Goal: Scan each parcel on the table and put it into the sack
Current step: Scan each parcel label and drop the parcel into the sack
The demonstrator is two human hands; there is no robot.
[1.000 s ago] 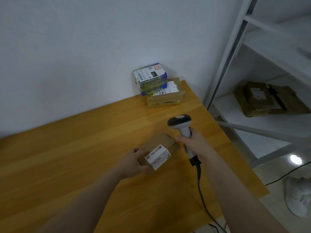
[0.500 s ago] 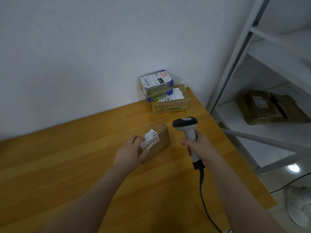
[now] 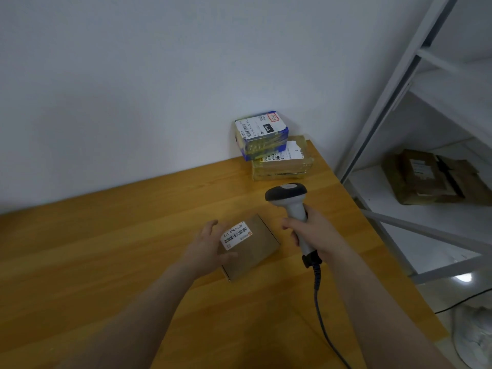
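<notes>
A small brown cardboard parcel [image 3: 255, 249] with a white barcode label [image 3: 235, 235] facing up sits low over the wooden table [image 3: 119, 235]. My left hand [image 3: 206, 246] grips its left end, fingers over the far edge and thumb on the near face. My right hand [image 3: 316, 233] grips the handle of a grey barcode scanner [image 3: 287, 194], whose dark head stands just right of and above the parcel. At the table's back right corner a blue-taped parcel [image 3: 262, 134] lies on a flat brown taped parcel [image 3: 282, 163]. No sack is in view.
The scanner's cable [image 3: 318, 302] hangs down over the table's front right. A white metal shelf rack [image 3: 394, 113] stands right of the table and holds brown parcels [image 3: 428, 177]. A white fan [image 3: 474, 339] stands on the floor at lower right.
My left hand has turned the small parcel so its label faces up and brought it nearer to me. The scanner has stayed beside it on the right.
</notes>
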